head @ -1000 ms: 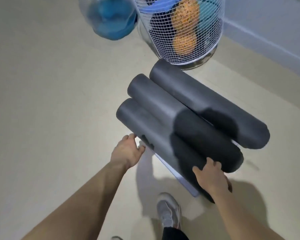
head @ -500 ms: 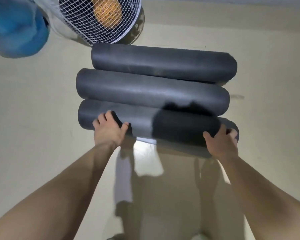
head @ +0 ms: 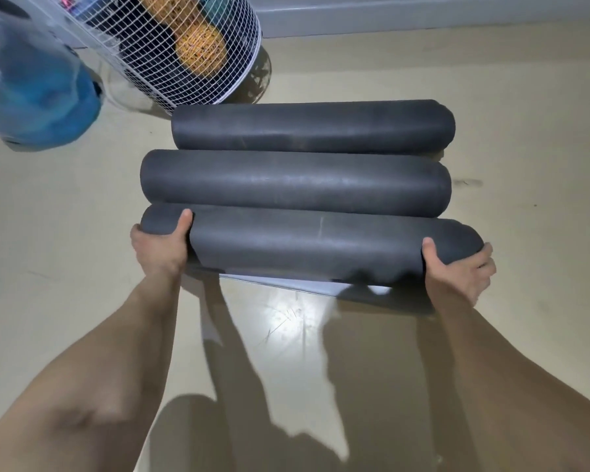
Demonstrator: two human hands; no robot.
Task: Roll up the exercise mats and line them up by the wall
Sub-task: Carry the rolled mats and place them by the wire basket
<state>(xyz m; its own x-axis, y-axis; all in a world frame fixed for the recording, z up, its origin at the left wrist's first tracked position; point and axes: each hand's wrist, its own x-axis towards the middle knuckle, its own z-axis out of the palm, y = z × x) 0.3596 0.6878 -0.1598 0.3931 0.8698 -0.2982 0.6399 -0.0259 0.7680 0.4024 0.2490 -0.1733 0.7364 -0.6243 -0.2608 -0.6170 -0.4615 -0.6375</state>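
Compared with half a second earlier, both hands are shifted outward to the ends of the nearest mat (head: pixel 304 247). The left hand (head: pixel 159 248) is clamped around the 9 o'clock end, thumb over the top. The right hand (head: pixel 457 272) is clamped around the 3 o'clock end. The roll is judged to be gripped for final alignment. It is positioned against the middle mat (head: pixel 293 183) at 12 o'clock, with the far mat (head: pixel 312 126) beyond, towards the wall (head: pixel 423 11). Its long axis runs from 9 to 3 o'clock, roughly parallel to the wall. A loose flap (head: pixel 286 284) is exposed at 6 o'clock.

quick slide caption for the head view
Left hand and right hand grip the ends of the nearest rolled mat, beside the middle mat and far mat.
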